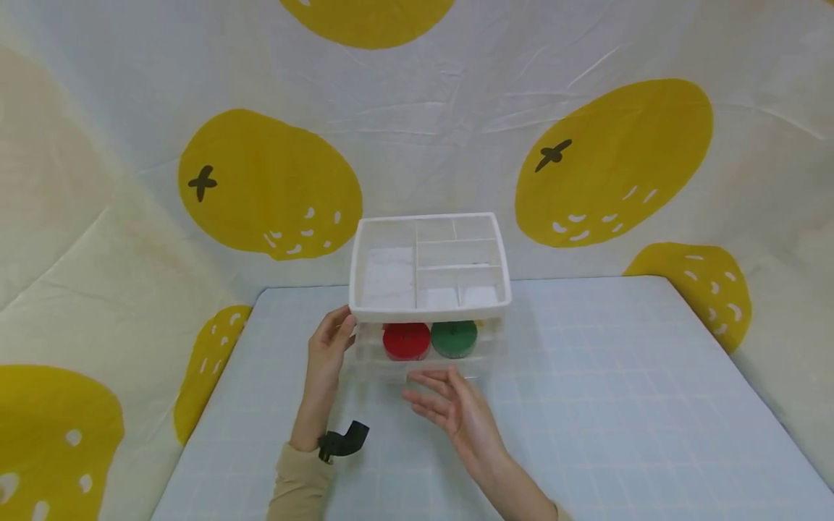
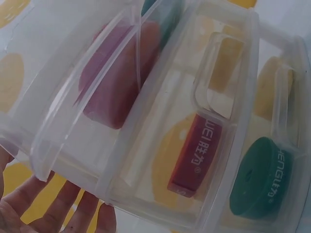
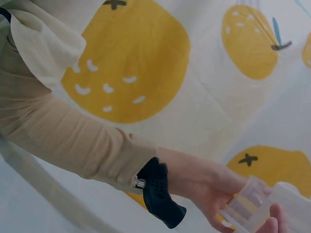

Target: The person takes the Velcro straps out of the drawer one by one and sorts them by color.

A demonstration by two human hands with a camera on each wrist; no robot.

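Touching white-topped clear plastic drawer box (image 1: 430,316), probably light, rigid, best side-held: left hand (image 1: 328,353), fingers uncurled; right hand (image 1: 461,414) released, box beyond fingertips

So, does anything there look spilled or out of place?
Nothing looks spilled, but a clear drawer juts out past the white tray, exposing a red disc and a green disc, so it looks pulled open.
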